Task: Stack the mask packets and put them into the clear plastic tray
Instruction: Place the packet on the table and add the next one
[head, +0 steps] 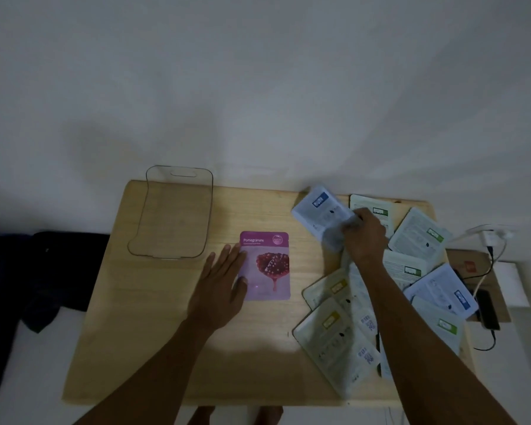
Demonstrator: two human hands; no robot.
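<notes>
A purple pomegranate mask packet [269, 268] lies face up in the middle of the wooden table [154, 332]. My left hand [219, 286] rests flat beside it, fingers spread, thumb on the packet's left edge. My right hand [365, 234] grips a white packet with a blue label [319, 216], lifted and tilted above the table's far right. Several more white packets [334, 342] with green, yellow or blue labels lie scattered face down on the right side. The clear plastic tray [147, 210] stands empty at the far left corner.
A white wall runs behind the table. Off the right edge sit a cardboard box [472, 265], a dark phone [489, 311] and white charger cables [491, 237]. Dark cloth [59, 271] lies to the left. My feet show below the table's front edge.
</notes>
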